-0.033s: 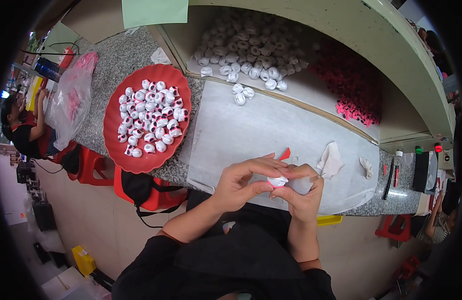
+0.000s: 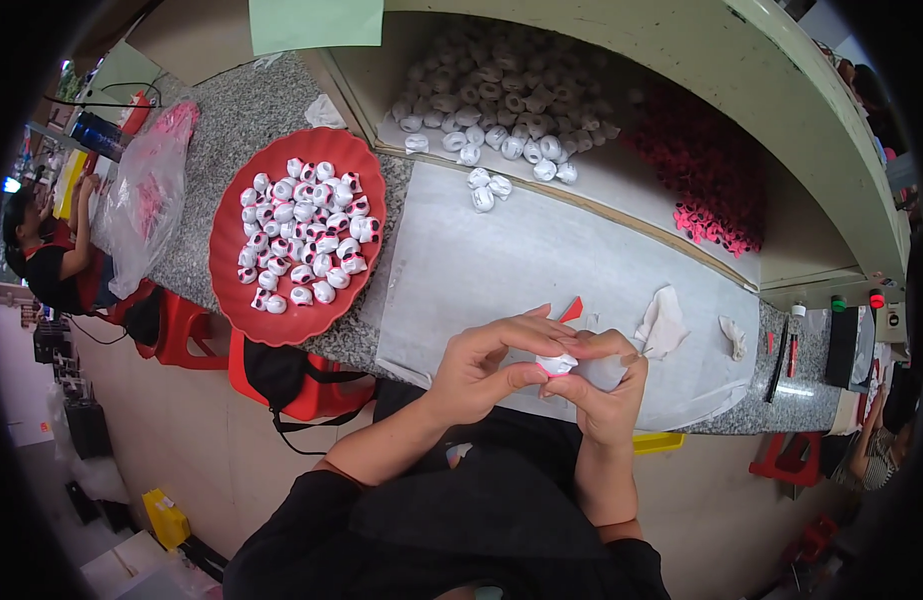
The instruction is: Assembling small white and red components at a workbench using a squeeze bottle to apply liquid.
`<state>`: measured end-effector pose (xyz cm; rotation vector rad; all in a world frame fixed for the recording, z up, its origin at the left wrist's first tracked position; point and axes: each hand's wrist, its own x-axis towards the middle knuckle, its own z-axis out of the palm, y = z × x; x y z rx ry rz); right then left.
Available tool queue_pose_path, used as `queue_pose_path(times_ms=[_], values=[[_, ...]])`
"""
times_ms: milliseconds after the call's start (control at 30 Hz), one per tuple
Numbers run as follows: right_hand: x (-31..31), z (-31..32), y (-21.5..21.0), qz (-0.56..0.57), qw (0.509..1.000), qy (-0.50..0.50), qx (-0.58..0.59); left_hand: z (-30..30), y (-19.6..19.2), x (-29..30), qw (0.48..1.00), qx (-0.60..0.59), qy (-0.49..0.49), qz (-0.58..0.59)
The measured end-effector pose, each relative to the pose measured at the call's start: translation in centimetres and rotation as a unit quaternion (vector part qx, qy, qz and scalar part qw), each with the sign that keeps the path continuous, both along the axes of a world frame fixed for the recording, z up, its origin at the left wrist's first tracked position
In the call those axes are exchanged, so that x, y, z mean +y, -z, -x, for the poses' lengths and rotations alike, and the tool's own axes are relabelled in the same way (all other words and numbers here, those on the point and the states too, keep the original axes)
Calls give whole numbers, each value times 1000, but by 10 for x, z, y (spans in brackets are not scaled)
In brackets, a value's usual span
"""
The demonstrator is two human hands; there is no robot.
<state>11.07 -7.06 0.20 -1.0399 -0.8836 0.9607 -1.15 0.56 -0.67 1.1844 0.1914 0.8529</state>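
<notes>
A small white rounded piece with a pink lower edge [image 2: 557, 364] is pinched between my two hands, above the near part of a white sheet [image 2: 482, 250]. My left hand [image 2: 487, 370] grips it from the left with thumb and fingers. On the other side, my right hand [image 2: 612, 385] presses it with thumb and forefinger. Fingertips cover much of the piece. Just beyond them on the sheet lies a red pointed object [image 2: 572, 309], partly hidden. To the left, a red scalloped tray [image 2: 227, 250] holds many similar white pieces with pink and black parts [image 2: 304, 212].
Under a pale green shelf [image 2: 782, 70] are heaped white wrapped rings [image 2: 512, 120] and pink-and-black pieces [image 2: 717, 225]. Crumpled white cloths [image 2: 664, 325] lie on the right. A plastic bag [image 2: 147, 215] rests far left. Red stools [image 2: 302, 385] stand below; other people sit at both sides.
</notes>
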Motion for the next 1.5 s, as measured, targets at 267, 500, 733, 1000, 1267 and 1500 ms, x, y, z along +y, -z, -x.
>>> queue_pose_path(times_ms=[267,500,733,1000,1267,1500], values=[[15,18,-1,13,987,-21,156,14,0,9,999,21,-36,8],[27,10,-2,61,995,-62,51,88,-20,65,846,319,-356,-237],[3,-7,-3,85,991,54,87,-1,-14,93,709,462,-307,-436],[-24,-22,-12,45,987,137,69,-14,-1,89,877,374,-147,-264],[-29,-30,-29,-117,956,269,19,-21,-9,14,982,11,-3,190],[-25,-10,-35,-187,919,341,-67,-17,-6,1,977,-58,27,202]])
